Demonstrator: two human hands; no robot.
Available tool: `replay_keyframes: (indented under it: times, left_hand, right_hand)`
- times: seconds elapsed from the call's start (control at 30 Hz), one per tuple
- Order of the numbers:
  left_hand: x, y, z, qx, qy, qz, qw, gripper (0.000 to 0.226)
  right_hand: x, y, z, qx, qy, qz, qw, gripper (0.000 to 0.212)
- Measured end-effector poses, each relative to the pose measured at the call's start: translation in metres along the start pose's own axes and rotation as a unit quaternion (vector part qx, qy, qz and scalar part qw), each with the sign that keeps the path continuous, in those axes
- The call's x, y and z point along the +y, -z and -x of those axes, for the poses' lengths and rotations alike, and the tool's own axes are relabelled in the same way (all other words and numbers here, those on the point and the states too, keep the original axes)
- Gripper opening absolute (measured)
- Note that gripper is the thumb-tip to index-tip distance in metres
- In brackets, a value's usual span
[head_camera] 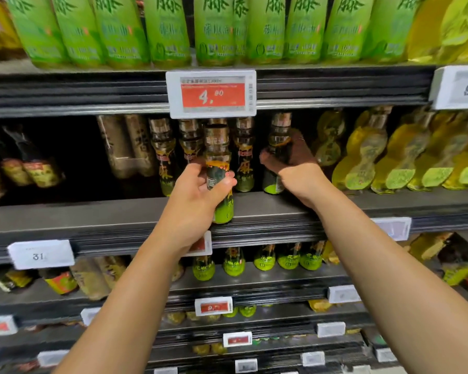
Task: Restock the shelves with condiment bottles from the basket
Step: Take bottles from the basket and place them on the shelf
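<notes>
Head view – left hand (pixel 200 190) grips upright bottle (pixel 219 168), cap up; right hand (pixel 289 160) apparently clasps another bottle (pixel 277 155)

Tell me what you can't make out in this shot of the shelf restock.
- Basket: not in the head view at all.
- Right hand: deep in shelf shadow around a bottle; its fingers are too dark to read.
- Bottle in the left hand: label text blurred and partly covered by fingers.
- Red price tag: small print too blurred.
- Top-shelf green bottles: caps cut off by the upper edge.
</notes>
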State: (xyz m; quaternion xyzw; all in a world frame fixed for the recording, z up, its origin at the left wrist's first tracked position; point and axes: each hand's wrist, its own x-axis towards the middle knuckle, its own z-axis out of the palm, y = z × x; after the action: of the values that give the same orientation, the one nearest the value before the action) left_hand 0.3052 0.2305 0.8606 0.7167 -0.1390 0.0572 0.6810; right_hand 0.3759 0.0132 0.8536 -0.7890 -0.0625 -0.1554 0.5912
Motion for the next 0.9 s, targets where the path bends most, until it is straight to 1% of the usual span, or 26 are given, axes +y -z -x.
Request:
replay_keyframes:
  times: [0.07, 0.13, 0.2, 0.27, 0.3, 0.4, 0.53, 0.63, 0.77, 0.9]
  left_hand:
    - [-0.005, -0.001, -0.005, -0.006, -0.012, -0.019, 1.000, 0.035]
    - [-0.009, -0.002, -0.008, -0.011, -0.029, -0.039, 0.999, 0.023]
    - [-0.011, -0.001, -0.007, -0.016, -0.041, -0.058, 0.997, 0.026]
    - [-0.013, 0.001, -0.005, -0.019, -0.045, -0.064, 0.997, 0.027]
    - [-0.014, 0.002, -0.004, -0.019, -0.043, -0.069, 0.997, 0.030]
    - [-0.019, 0.006, -0.004, -0.010, -0.025, -0.068, 0.997, 0.036]
    - [-0.018, 0.007, -0.004, -0.003, -0.016, -0.072, 0.997, 0.044]
    - [-0.018, 0.007, -0.003, -0.001, -0.020, -0.078, 0.997, 0.042]
    - [-0.018, 0.007, -0.003, 0.000, -0.020, -0.093, 0.996, 0.037]
    - [-0.021, 0.007, -0.003, -0.003, -0.026, -0.121, 0.992, 0.030]
  right_hand:
    - [0.000, 0.001, 0.000, -0.001, 0.001, 0.009, 1.000, 0.068]
    - [-0.002, 0.004, 0.002, -0.021, -0.007, 0.036, 0.999, 0.077]
    - [-0.002, 0.013, 0.007, -0.044, -0.023, 0.076, 0.996, 0.085]
    - [0.003, 0.022, 0.013, -0.068, -0.032, 0.114, 0.991, 0.087]
    - [0.005, 0.026, 0.017, -0.072, -0.029, 0.132, 0.988, 0.083]
    - [0.005, 0.028, 0.021, -0.047, -0.013, 0.189, 0.981, 0.067]
    - [0.000, 0.018, 0.019, -0.023, -0.022, 0.216, 0.976, 0.065]
    - [-0.002, 0.012, 0.019, -0.005, -0.015, 0.244, 0.970, 0.066]
    - [-0.001, 0.015, 0.020, -0.023, -0.035, 0.298, 0.954, 0.064]
    - [-0.003, 0.013, 0.022, -0.008, -0.037, 0.282, 0.959, 0.060]
